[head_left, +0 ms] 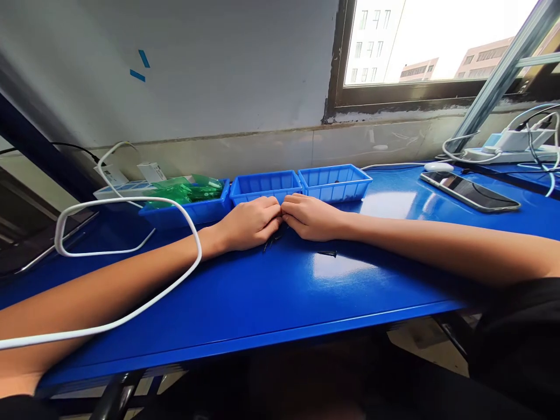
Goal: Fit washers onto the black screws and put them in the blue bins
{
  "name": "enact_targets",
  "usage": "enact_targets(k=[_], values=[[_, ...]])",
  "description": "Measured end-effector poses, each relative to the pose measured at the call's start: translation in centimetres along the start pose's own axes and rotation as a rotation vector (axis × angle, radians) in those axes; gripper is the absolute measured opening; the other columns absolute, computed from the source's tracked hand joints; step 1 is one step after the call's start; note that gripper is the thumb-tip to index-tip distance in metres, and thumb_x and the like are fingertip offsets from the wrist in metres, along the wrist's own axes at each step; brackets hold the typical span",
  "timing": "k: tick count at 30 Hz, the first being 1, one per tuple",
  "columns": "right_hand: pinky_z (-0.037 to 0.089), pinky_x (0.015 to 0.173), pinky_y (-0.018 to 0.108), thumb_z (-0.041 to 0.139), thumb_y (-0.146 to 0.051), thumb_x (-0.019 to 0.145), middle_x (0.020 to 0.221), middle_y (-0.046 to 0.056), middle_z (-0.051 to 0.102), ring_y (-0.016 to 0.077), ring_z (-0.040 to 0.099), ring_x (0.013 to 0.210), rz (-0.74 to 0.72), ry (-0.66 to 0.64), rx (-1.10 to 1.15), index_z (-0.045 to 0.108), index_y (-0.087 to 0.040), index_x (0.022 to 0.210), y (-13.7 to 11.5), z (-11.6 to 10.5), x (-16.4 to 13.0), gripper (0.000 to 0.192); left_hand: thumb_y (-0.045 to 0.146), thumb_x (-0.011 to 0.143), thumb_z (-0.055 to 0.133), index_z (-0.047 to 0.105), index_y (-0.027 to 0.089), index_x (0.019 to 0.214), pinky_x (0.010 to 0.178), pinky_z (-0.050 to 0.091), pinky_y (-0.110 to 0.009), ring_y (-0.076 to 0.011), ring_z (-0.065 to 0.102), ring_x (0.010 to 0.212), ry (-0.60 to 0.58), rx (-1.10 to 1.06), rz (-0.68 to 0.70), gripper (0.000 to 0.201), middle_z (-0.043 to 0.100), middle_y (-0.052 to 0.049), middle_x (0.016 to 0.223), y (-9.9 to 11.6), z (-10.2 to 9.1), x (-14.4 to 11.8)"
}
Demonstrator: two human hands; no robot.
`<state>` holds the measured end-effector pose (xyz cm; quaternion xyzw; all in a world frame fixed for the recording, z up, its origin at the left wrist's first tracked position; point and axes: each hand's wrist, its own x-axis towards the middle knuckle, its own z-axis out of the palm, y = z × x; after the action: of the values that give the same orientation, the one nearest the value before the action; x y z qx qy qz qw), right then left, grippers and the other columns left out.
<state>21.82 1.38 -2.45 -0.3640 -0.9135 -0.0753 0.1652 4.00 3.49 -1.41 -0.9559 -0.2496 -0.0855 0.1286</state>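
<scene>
Left hand (249,224) and right hand (308,217) rest curled, knuckles pressed together, over small dark screws (271,240) (count unclear) on the blue table (262,303). One screw (327,254) lies apart. Three blue bins (266,186) stand behind.

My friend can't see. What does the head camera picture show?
Two bare hands, left hand and right hand, rest knuckle to knuckle on a glossy blue table, over small dark screws. Three blue plastic bins sit behind them.

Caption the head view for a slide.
Both hands, left hand and right hand, meet over small dark screws on a blue table.
</scene>
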Motion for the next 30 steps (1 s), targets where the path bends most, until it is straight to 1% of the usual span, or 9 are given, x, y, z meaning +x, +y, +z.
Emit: enact_targets(k=[2, 5, 10, 12, 16, 22, 24, 27, 30], values=[[0.040, 0.076, 0.030, 0.038, -0.014, 0.088, 0.081, 0.007, 0.055, 0.0156, 0.047, 0.075, -0.015, -0.015, -0.021, 0.054, -0.014, 0.079, 0.2, -0.1, 0.0, 0.018, 0.026, 0.089, 0.030, 0.054, 0.015, 0.086, 0.074, 0.046, -0.031, -0.0195, 0.053, 0.079, 0.021, -0.055, -0.015, 0.027, 0.054, -0.007, 0.083, -0.2, 0.3, 0.1], [0.041, 0.078, 0.031, 0.037, -0.014, 0.088, 0.082, 0.007, 0.056, 0.0160, 0.048, 0.076, -0.021, -0.020, -0.039, 0.054, -0.013, 0.081, 0.4, -0.1, 0.1, 0.018, 0.027, 0.089, 0.031, 0.055, 0.015, 0.085, 0.075, 0.046, -0.033, -0.0200, 0.053, 0.081, 0.017, -0.098, -0.027, 0.027, 0.054, -0.007, 0.085, -0.3, 0.4, 0.1], [0.041, 0.079, 0.033, 0.037, -0.014, 0.088, 0.084, 0.008, 0.056, 0.0169, 0.049, 0.077, -0.054, -0.046, -0.056, 0.054, -0.013, 0.081, 0.5, 0.0, 0.3, 0.018, 0.028, 0.090, 0.030, 0.056, 0.014, 0.085, 0.075, 0.045, -0.032, -0.0199, 0.054, 0.081, 0.029, -0.106, 0.000, 0.029, 0.055, -0.008, 0.086, -0.5, 0.4, 0.2], [0.041, 0.079, 0.034, 0.038, -0.013, 0.086, 0.083, 0.009, 0.056, 0.0171, 0.048, 0.076, -0.040, -0.050, -0.064, 0.053, -0.013, 0.080, 0.6, 0.0, 0.5, 0.017, 0.027, 0.089, 0.031, 0.056, 0.014, 0.084, 0.073, 0.045, -0.031, -0.0193, 0.054, 0.080, 0.043, -0.098, 0.022, 0.029, 0.055, -0.008, 0.084, -0.9, 0.6, 0.5], [0.041, 0.076, 0.032, 0.037, -0.011, 0.085, 0.082, 0.008, 0.056, 0.0157, 0.048, 0.073, 0.008, -0.019, -0.038, 0.053, -0.013, 0.076, 0.8, 0.1, 0.8, 0.018, 0.027, 0.087, 0.033, 0.056, 0.014, 0.080, 0.071, 0.044, -0.029, -0.0185, 0.054, 0.077, 0.062, -0.093, 0.066, 0.028, 0.055, -0.007, 0.081, -1.7, 0.9, 1.4], [0.040, 0.076, 0.031, 0.037, -0.012, 0.086, 0.083, 0.008, 0.058, 0.0160, 0.049, 0.076, 0.047, 0.015, 0.003, 0.053, -0.014, 0.077, 1.2, 0.4, 0.9, 0.018, 0.025, 0.086, 0.033, 0.057, 0.014, 0.082, 0.072, 0.045, -0.031, -0.0197, 0.054, 0.079, 0.066, -0.066, 0.023, 0.026, 0.055, -0.007, 0.082, -1.8, 1.0, 1.7], [0.039, 0.076, 0.031, 0.039, -0.013, 0.085, 0.084, 0.008, 0.058, 0.0165, 0.049, 0.078, 0.056, 0.038, 0.014, 0.052, -0.014, 0.078, 1.3, 0.5, 0.8, 0.015, 0.026, 0.086, 0.033, 0.057, 0.014, 0.083, 0.072, 0.045, -0.031, -0.0206, 0.054, 0.080, 0.068, -0.056, 0.006, 0.026, 0.055, -0.008, 0.082, -1.8, 1.1, 1.6], [0.039, 0.072, 0.030, 0.041, -0.016, 0.084, 0.087, 0.008, 0.059, 0.0167, 0.050, 0.077, 0.095, 0.080, 0.041, 0.051, -0.014, 0.084, 1.3, 0.5, 0.7, 0.010, 0.026, 0.088, 0.032, 0.056, 0.015, 0.085, 0.074, 0.045, -0.032, -0.0210, 0.054, 0.082, 0.081, -0.062, -0.011, 0.027, 0.055, -0.007, 0.082, -1.8, 1.3, 1.5], [0.038, 0.068, 0.029, 0.038, -0.015, 0.085, 0.089, 0.009, 0.061, 0.0172, 0.052, 0.075, 0.121, 0.100, 0.041, 0.051, -0.014, 0.089, 1.2, 0.4, 0.5, 0.013, 0.027, 0.089, 0.030, 0.056, 0.014, 0.089, 0.075, 0.045, -0.033, -0.0215, 0.054, 0.083, 0.089, -0.072, -0.009, 0.029, 0.056, -0.008, 0.084, -1.9, 1.3, 1.6]])
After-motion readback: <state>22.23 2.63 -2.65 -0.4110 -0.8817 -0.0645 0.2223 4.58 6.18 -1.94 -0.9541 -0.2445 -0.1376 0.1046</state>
